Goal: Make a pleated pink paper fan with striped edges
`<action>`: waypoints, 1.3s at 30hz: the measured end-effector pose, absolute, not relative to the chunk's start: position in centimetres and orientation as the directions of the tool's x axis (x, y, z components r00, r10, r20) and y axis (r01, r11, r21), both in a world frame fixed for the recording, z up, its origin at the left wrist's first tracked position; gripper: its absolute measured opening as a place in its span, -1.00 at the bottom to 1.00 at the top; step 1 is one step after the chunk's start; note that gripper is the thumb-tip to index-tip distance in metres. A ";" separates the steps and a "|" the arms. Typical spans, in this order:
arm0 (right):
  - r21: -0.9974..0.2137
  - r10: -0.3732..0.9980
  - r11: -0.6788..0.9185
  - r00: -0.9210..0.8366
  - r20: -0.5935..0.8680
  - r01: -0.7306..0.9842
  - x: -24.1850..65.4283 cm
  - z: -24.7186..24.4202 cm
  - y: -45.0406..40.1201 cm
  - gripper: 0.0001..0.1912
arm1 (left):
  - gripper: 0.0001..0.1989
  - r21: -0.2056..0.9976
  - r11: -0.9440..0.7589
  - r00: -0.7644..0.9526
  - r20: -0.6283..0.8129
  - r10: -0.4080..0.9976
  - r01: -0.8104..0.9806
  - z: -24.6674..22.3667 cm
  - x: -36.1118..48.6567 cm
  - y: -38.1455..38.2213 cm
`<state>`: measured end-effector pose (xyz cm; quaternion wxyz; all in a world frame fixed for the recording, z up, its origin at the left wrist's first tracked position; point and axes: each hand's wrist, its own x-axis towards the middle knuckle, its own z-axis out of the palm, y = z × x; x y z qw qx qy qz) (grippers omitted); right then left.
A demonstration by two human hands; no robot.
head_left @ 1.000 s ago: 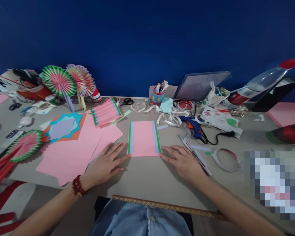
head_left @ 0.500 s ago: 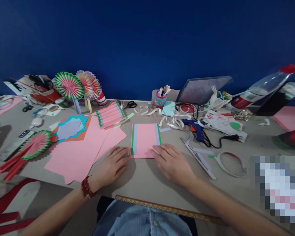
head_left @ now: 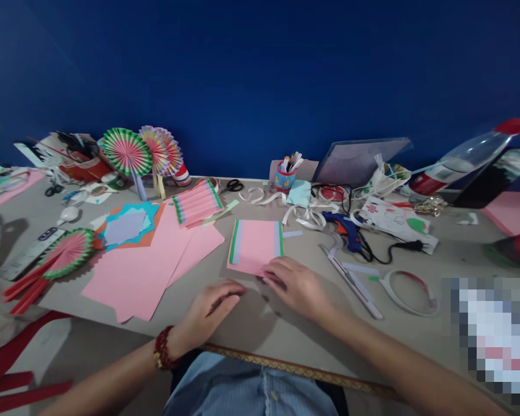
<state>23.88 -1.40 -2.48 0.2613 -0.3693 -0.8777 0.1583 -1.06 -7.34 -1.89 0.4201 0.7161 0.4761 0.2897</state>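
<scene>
In front of me lies a pink sheet of paper (head_left: 259,245) with lilac and green stripes down its left and right sides. My right hand (head_left: 295,287) has its fingers closed at the near right corner of this sheet, and that near edge looks slightly raised. Nearer to me and to the left, my left hand (head_left: 212,311) is off the paper. Its fingers are loosely curved, with the thumb apart and nothing held. Beyond it, a pleated pink paper (head_left: 198,202) with similar striped ends rests on larger pink sheets (head_left: 134,283).
Left are paper fans (head_left: 127,151), a red-handled fan (head_left: 69,254) and stacked coloured paper (head_left: 125,226). Right are a utility knife (head_left: 355,286), a roll of tape (head_left: 409,293), a blue glue gun (head_left: 349,231) and a bottle (head_left: 463,156). Black scissors (head_left: 233,185) lie at the back.
My left hand has come off the sheet's left corner, moving back towards me. My right hand's fingers have drawn together at the near edge, and the sheet has turned slightly.
</scene>
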 end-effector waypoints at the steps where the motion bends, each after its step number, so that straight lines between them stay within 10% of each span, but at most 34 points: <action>1: -0.517 0.737 0.669 -0.566 0.368 0.534 23.7 -2.3 -1.6 -0.90 | -0.68 0.903 -0.150 0.372 -0.012 0.928 0.402 -1.9 -0.5 -7.3; 13: -0.410 0.708 0.706 -0.586 0.393 0.578 23.9 -2.4 -1.5 -0.84 | -0.61 0.947 -0.125 -0.008 0.133 0.991 0.296 -2.4 1.5 -3.5; 21: -0.093 0.811 0.566 -0.532 0.244 0.819 28.7 -4.8 2.5 -0.50 | -0.58 0.853 -0.239 -0.229 0.377 0.897 0.465 -1.5 -2.2 -2.7; 25: -0.195 0.831 0.525 -0.449 0.329 0.829 28.7 -3.8 2.2 -0.45 | -0.78 0.466 -0.547 0.174 0.629 0.758 0.696 0.3 -2.6 -2.5; 28: -0.332 0.791 0.587 -0.435 0.431 0.739 27.7 -2.1 0.7 -0.31 | -0.59 0.214 -0.708 0.526 0.535 0.661 0.673 0.8 -1.7 -2.1; 33: -0.260 0.594 0.790 -0.586 0.551 0.555 25.9 -0.9 -1.8 -0.30 | -0.58 0.085 -0.713 0.641 0.375 0.670 0.696 -0.5 0.8 -1.7; 39: -0.229 0.593 0.795 -0.640 0.488 0.562 24.7 -2.1 -2.3 -0.81 | -0.72 0.075 -0.746 0.699 0.298 0.650 0.662 -2.0 2.2 -1.7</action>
